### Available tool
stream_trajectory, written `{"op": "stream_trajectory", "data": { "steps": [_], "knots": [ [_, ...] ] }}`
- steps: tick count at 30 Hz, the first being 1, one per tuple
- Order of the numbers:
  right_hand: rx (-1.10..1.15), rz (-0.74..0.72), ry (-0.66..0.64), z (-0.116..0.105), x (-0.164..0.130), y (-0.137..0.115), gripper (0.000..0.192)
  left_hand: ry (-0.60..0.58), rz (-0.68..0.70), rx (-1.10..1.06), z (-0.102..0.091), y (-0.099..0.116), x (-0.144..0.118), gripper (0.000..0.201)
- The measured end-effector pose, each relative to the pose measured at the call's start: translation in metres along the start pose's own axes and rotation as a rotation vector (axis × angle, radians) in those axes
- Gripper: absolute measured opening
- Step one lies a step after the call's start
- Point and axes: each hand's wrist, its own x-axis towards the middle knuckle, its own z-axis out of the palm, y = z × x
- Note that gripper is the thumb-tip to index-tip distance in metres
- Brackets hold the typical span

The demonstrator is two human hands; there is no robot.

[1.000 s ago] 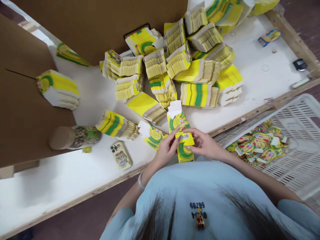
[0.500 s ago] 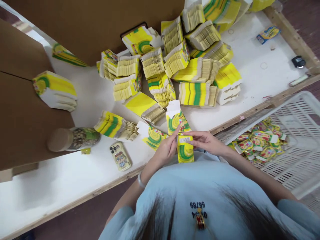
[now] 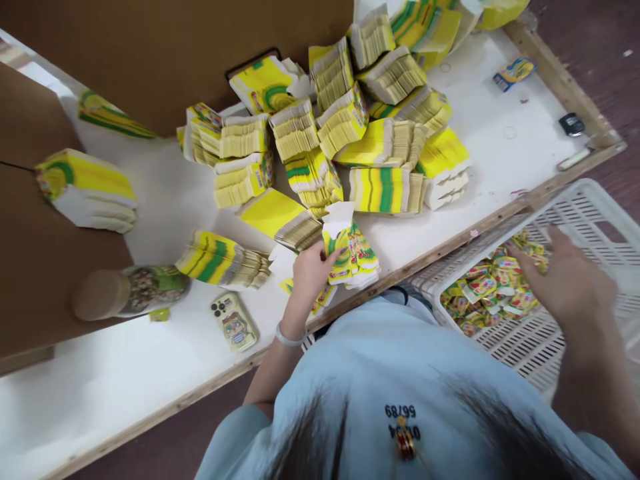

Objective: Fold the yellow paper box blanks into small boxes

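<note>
My left hand [image 3: 309, 270] grips a small yellow and green carton [image 3: 350, 252] with its white top flap open, held upright at the near edge of the white table [image 3: 150, 347]. My right hand [image 3: 563, 283] hovers with spread fingers over the white slatted basket [image 3: 595, 220], just above a heap of small red and green sachets [image 3: 493, 290]. It holds nothing that I can see. Another flat carton [image 3: 323, 297] lies under my left wrist.
Several stacks of flat yellow cartons [image 3: 350, 127] crowd the table's middle. A phone in a cartoon case [image 3: 234, 323] and a jar with a tan lid [image 3: 127, 292] sit at the near left. Brown cardboard walls [image 3: 165, 40] stand behind and to the left. Small items lie at the far right corner.
My right hand let go of the carton and swung right over the basket of sachets. My left hand keeps the carton, now raised upright. The view shifted slightly right.
</note>
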Motion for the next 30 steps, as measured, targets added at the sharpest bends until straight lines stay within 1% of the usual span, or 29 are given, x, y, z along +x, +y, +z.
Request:
{"op": "stream_trajectory", "data": {
  "steps": [1, 2, 3, 5, 6, 7, 8, 10, 12, 13, 14, 15, 16, 17, 18, 19, 20, 21, 22, 26, 28, 30],
  "knots": [
    [0.126, -0.054, -0.004, 0.006, -0.003, -0.027, 0.062, 0.028, 0.053, -0.028, -0.002, 0.001, -0.004, 0.044],
    [0.309, -0.136, -0.001, 0.015, -0.008, -0.058, 0.057, 0.058, 0.126, -0.061, -0.003, 0.002, -0.009, 0.045],
    [0.542, -0.205, 0.011, 0.026, -0.013, -0.09, 0.056, 0.095, 0.219, -0.097, -0.003, 0.005, -0.015, 0.045],
    [0.926, -0.333, -0.067, 0.048, -0.028, -0.153, 0.056, 0.187, 0.446, -0.137, 0.0, 0.013, -0.029, 0.045],
    [1.078, -0.363, -0.126, 0.058, -0.036, -0.179, 0.054, 0.235, 0.558, -0.13, 0.002, 0.018, -0.035, 0.044],
    [1.201, -0.35, -0.178, 0.067, -0.045, -0.201, 0.049, 0.282, 0.654, -0.107, 0.005, 0.023, -0.041, 0.042],
    [1.293, -0.313, -0.207, 0.074, -0.052, -0.218, 0.044, 0.325, 0.723, -0.075, 0.008, 0.028, -0.045, 0.039],
    [1.405, -0.221, -0.219, 0.082, -0.064, -0.237, 0.038, 0.394, 0.789, -0.032, 0.012, 0.035, -0.05, 0.032],
    [1.447, -0.176, -0.193, 0.084, -0.07, -0.241, 0.036, 0.414, 0.806, -0.087, 0.014, 0.036, -0.051, 0.021],
    [1.452, -0.192, -0.187, 0.084, -0.07, -0.239, 0.035, 0.395, 0.802, -0.161, 0.014, 0.036, -0.05, 0.013],
    [1.45, -0.228, -0.177, 0.083, -0.071, -0.236, 0.035, 0.352, 0.787, -0.263, 0.014, 0.035, -0.05, 0.01],
    [1.44, -0.279, -0.162, 0.082, -0.07, -0.232, 0.035, 0.284, 0.763, -0.39, 0.014, 0.033, -0.049, 0.027],
    [1.421, -0.343, -0.147, 0.081, -0.07, -0.228, 0.037, 0.186, 0.733, -0.527, 0.014, 0.032, -0.049, 0.049],
    [1.392, -0.413, -0.137, 0.08, -0.07, -0.225, 0.039, 0.064, 0.703, -0.658, 0.013, 0.031, -0.049, 0.071],
    [1.355, -0.476, -0.131, 0.08, -0.07, -0.222, 0.041, -0.072, 0.677, -0.762, 0.012, 0.031, -0.049, 0.089],
    [1.313, -0.523, -0.128, 0.079, -0.069, -0.22, 0.042, -0.2, 0.655, -0.826, 0.011, 0.031, -0.049, 0.101],
    [1.267, -0.557, -0.137, 0.078, -0.068, -0.218, 0.043, -0.299, 0.635, -0.85, 0.009, 0.031, -0.049, 0.106],
    [1.22, -0.577, -0.15, 0.076, -0.067, -0.217, 0.043, -0.359, 0.611, -0.84, 0.007, 0.031, -0.049, 0.107],
    [1.179, -0.586, -0.162, 0.074, -0.065, -0.216, 0.043, -0.376, 0.582, -0.809, 0.005, 0.031, -0.049, 0.106],
    [1.088, -0.559, -0.213, 0.067, -0.057, -0.215, 0.04, -0.295, 0.476, -0.677, 0.002, 0.028, -0.048, 0.09],
    [1.136, -0.487, -0.267, 0.067, -0.056, -0.214, 0.038, -0.272, 0.443, -0.658, 0.006, 0.025, -0.049, 0.077],
    [1.24, -0.388, -0.309, 0.068, -0.056, -0.214, 0.039, -0.252, 0.4, -0.68, 0.013, 0.021, -0.05, 0.059]
  ]
}}
